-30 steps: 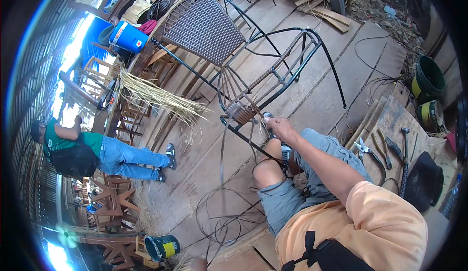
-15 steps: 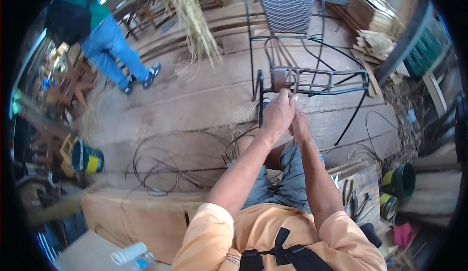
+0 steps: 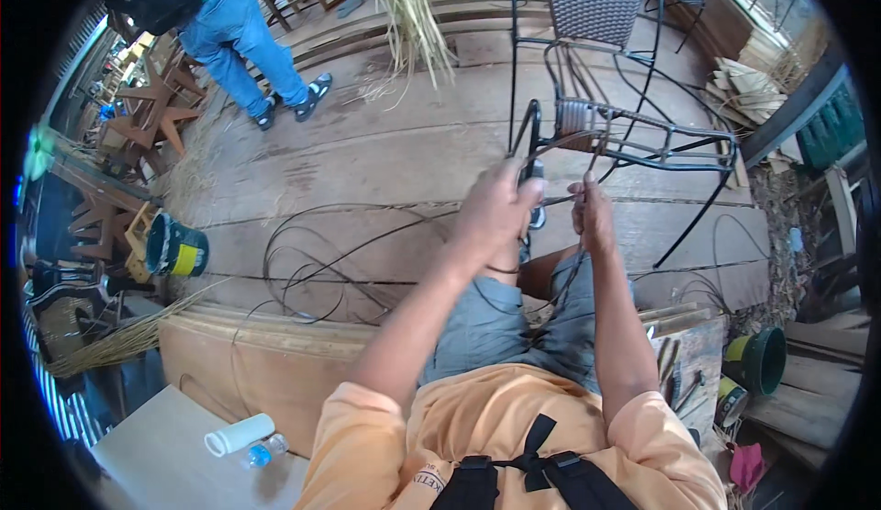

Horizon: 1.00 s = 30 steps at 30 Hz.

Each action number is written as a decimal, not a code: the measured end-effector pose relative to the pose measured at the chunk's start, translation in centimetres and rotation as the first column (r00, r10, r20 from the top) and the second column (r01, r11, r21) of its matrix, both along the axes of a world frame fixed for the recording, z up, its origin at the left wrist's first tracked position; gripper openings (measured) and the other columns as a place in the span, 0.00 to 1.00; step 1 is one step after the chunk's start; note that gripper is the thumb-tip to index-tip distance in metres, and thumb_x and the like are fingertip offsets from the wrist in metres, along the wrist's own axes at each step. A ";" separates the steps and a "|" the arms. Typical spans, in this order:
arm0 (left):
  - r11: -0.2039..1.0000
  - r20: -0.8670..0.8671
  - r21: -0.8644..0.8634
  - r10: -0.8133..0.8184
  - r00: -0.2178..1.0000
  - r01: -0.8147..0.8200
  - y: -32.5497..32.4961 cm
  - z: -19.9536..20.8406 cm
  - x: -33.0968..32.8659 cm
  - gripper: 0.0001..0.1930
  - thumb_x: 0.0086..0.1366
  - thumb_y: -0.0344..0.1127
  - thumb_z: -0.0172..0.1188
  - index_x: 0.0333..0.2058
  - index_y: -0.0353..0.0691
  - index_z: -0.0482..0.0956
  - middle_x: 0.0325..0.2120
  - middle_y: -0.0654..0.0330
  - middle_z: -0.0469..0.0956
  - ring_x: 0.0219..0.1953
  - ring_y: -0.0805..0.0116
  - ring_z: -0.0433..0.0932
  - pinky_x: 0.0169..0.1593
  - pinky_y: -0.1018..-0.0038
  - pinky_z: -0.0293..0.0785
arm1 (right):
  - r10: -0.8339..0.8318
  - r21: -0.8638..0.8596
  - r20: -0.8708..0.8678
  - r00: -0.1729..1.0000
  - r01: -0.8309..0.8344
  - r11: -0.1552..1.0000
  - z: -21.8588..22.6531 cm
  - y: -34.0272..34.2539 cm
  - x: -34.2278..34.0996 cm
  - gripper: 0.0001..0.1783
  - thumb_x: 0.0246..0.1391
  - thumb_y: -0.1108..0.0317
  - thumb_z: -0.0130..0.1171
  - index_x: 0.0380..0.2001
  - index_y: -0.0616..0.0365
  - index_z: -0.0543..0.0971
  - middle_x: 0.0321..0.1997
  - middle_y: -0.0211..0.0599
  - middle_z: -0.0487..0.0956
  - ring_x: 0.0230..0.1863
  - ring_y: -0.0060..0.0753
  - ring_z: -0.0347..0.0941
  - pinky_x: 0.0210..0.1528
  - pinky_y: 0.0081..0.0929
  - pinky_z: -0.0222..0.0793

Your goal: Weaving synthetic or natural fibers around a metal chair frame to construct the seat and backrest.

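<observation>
Left hand (image 3: 496, 212) closed on a dark tool at the frame corner; right hand (image 3: 592, 216) pinches a dark rattan strand (image 3: 560, 200). Step judged: weaving the metal chair frame (image 3: 633, 143) (seat barely started). Next move needs strand tension. Loose strands (image 3: 321, 253) coil on the plank floor (image 3: 367, 161).
</observation>
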<state>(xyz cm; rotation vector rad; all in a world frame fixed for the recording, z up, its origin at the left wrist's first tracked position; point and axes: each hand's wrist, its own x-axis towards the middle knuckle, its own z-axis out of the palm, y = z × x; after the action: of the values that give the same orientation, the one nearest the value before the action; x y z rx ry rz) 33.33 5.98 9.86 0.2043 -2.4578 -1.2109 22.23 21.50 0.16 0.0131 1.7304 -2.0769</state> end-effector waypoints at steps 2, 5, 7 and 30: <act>0.971 -0.126 -0.209 0.089 0.988 -0.114 3.7 -0.8 -3.4 0.21 0.54 0.38 0.56 0.45 0.33 0.68 0.40 0.45 0.71 0.43 0.49 0.70 0.48 0.62 0.66 | -0.016 -0.016 0.030 0.999 0.016 1.000 -0.1 0.6 0.0 0.25 0.54 0.43 0.47 0.25 0.58 0.71 0.06 0.20 0.57 0.05 0.15 0.49 0.06 0.17 0.41; 0.959 -0.139 -0.236 0.126 0.982 -0.157 6.8 -0.5 -5.4 0.21 0.49 0.33 0.60 0.43 0.37 0.67 0.36 0.51 0.70 0.42 0.54 0.69 0.48 0.62 0.63 | -0.025 0.037 0.045 0.999 0.024 0.999 0.1 1.5 -0.5 0.22 0.55 0.46 0.46 0.22 0.52 0.72 0.07 0.20 0.58 0.06 0.14 0.50 0.06 0.17 0.41; 0.913 -0.326 -0.331 0.126 0.937 -0.238 7.2 -0.6 -5.6 0.21 0.48 0.32 0.60 0.43 0.38 0.68 0.40 0.52 0.68 0.45 0.54 0.67 0.50 0.61 0.61 | -0.050 0.092 0.046 0.998 0.046 0.995 -0.2 1.5 -0.6 0.23 0.55 0.44 0.47 0.22 0.54 0.72 0.07 0.20 0.58 0.06 0.15 0.50 0.06 0.18 0.41; 0.647 0.640 -0.747 0.762 -0.100 0.151 -35.3 -7.2 43.5 0.16 0.54 0.43 0.55 0.38 0.42 0.78 0.39 0.55 0.77 0.44 0.59 0.75 0.42 0.65 0.71 | -0.058 0.067 -0.009 0.998 0.058 0.996 -0.2 1.8 -0.2 0.24 0.55 0.46 0.46 0.25 0.59 0.73 0.07 0.21 0.58 0.07 0.15 0.49 0.08 0.18 0.42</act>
<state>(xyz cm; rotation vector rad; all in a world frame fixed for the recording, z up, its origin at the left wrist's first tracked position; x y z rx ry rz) 76.79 -29.31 2.68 2.1049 -3.2001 0.5706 21.99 23.26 -0.08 0.0776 1.8234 -2.0608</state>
